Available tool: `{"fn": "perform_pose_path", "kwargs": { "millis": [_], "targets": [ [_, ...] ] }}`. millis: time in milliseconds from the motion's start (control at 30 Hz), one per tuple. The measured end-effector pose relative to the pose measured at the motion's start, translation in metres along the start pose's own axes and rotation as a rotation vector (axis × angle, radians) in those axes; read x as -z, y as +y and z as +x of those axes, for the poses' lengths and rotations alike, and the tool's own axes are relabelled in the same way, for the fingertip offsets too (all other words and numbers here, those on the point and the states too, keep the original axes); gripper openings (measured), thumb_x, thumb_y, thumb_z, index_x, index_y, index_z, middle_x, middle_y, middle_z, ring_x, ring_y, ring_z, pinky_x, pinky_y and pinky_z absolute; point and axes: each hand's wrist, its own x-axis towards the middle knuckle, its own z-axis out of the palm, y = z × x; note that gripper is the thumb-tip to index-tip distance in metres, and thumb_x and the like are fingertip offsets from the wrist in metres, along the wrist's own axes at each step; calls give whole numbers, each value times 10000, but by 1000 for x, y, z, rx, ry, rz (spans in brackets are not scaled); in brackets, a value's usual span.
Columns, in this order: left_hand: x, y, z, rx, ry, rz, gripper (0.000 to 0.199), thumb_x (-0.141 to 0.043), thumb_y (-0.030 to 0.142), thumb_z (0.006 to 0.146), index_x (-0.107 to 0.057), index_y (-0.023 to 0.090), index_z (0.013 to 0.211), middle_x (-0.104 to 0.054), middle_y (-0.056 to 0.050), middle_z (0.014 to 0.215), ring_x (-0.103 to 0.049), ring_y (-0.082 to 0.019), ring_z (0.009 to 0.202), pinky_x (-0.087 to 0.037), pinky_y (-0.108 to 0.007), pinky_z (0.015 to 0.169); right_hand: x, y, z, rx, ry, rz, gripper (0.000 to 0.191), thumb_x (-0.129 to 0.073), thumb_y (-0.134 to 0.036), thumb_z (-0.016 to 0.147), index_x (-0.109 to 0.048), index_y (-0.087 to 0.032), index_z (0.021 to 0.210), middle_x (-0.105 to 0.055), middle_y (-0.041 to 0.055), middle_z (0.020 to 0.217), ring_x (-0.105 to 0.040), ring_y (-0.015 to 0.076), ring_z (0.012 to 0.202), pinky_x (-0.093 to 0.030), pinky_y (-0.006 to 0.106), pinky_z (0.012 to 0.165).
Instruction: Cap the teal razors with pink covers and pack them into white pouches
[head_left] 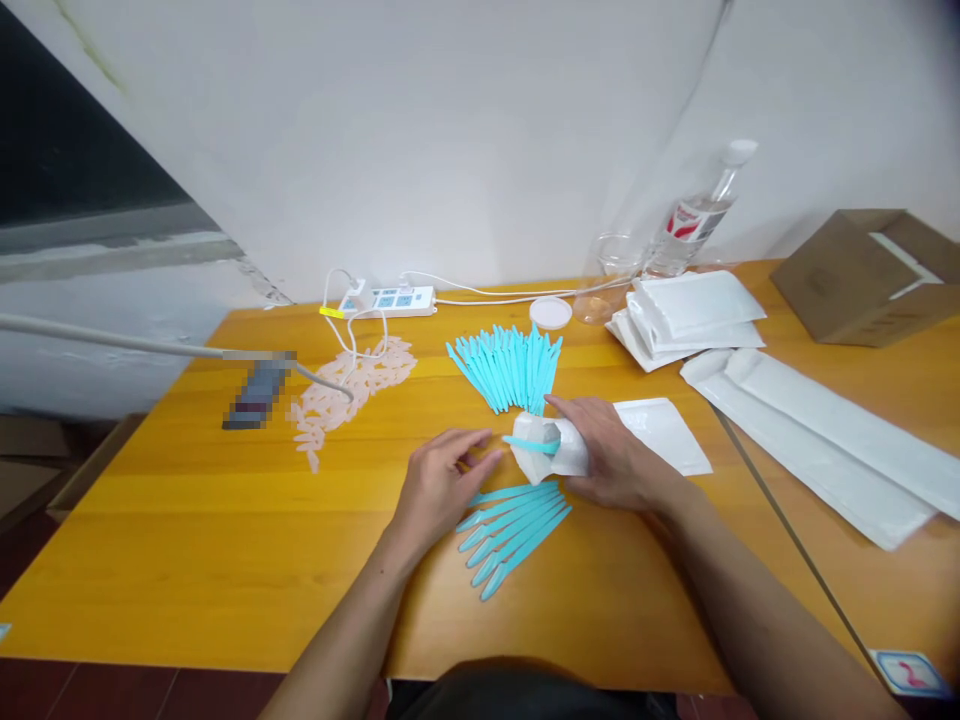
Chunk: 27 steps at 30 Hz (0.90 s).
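My right hand (611, 455) is closed around a small white padded envelope (534, 465), its mouth gaping to the left. A slim turquoise stick (529, 444), which looks like an eyebrow razor, lies partly inside with one end poking out. Close to that end is my left hand (446, 475), thumb and fingers apart, holding nothing that I can see. Below the envelope, several turquoise razors (514, 535) lie fanned out, the uppermost passing near my left fingertips. A denser fan of turquoise razors (510, 365) lies just beyond the envelope.
Small pale pink pieces (352, 385) spread at left near a blurred dark object (257, 393) and cable. A power strip (397, 301), round white lid (550, 312), clear jar (604, 280) and bottle (690, 225) stand behind. White envelopes (697, 310) and a cardboard box (862, 275) are right.
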Motion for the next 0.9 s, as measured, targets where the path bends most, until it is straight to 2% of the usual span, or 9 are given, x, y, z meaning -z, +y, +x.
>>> {"fn": "perform_pose_path", "kwargs": {
  "millis": [200, 367, 433, 500, 567, 633, 667, 767, 900],
  "targets": [
    [-20, 24, 13, -143, -140, -10, 134, -678, 164, 904, -799, 215, 926, -773, -17, 932, -703, -147, 823, -522, -249, 759, -4, -1, 0, 23, 9, 31, 945, -683, -200, 682, -283, -190, 1537, -578, 162, 1285, -529, 371, 1176, -411, 534, 1005],
    [-26, 18, 12, -101, -80, 215, 182, -695, 207, 891, -789, 231, 1045, -754, -37, 975, -693, -188, 883, -516, -299, 795, -6, -1, 1, 19, -21, 37, 956, -673, -183, 672, -273, -179, 1540, -567, 156, 1290, -519, 357, 1183, -410, 527, 1022],
    [-30, 17, 16, -108, -133, 252, 122, -700, 195, 876, -804, 235, 927, -750, -28, 911, -683, -188, 844, -505, -300, 771, -6, -1, 1, 16, -27, 35, 959, -667, -169, 658, -280, -179, 1536, -568, 157, 1291, -519, 359, 1183, -412, 529, 1020],
    [-31, 17, 19, -156, -222, 143, 142, -672, 169, 889, -800, 231, 877, -750, -23, 909, -674, -169, 823, -500, -280, 761, -7, -1, 0, 13, -26, 33, 958, -663, -158, 651, -288, -185, 1532, -567, 157, 1295, -517, 361, 1188, -411, 530, 1019],
    [-23, 15, 19, -175, -259, -28, 170, -634, 181, 925, -792, 224, 972, -752, -31, 966, -670, -149, 824, -503, -258, 760, -7, 0, 0, 11, -22, 27, 949, -666, -168, 664, -286, -185, 1533, -567, 157, 1292, -519, 360, 1183, -413, 529, 1014],
    [-5, 8, 13, -126, -242, -91, 191, -628, 247, 949, -774, 218, 1068, -746, -41, 989, -657, -140, 796, -499, -247, 731, -6, 2, 0, 2, -20, 19, 938, -677, -198, 684, -284, -179, 1535, -571, 159, 1276, -523, 360, 1168, -418, 530, 1004],
    [6, 3, 7, -80, -233, -49, 194, -647, 285, 941, -773, 219, 1072, -741, -39, 962, -642, -137, 761, -489, -247, 703, -5, 3, 0, -6, -23, 15, 933, -684, -216, 691, -288, -176, 1534, -573, 160, 1269, -524, 362, 1163, -419, 532, 1000],
    [35, -13, -11, 2, -336, 158, 149, -697, 308, 900, -789, 247, 1000, -728, -14, 927, -616, -130, 702, -454, -247, 653, -4, 5, 1, -19, -48, 3, 939, -697, -235, 684, -300, -172, 1533, -573, 164, 1288, -516, 370, 1180, -408, 539, 1011],
    [42, -18, -23, -9, -412, 307, 131, -664, 262, 906, -779, 267, 969, -716, -2, 954, -649, -151, 823, -455, -253, 723, -5, 7, 0, -14, -61, -4, 964, -688, -213, 663, -292, -181, 1542, -549, 164, 1364, -507, 370, 1216, -383, 546, 1040]
  ]
}}
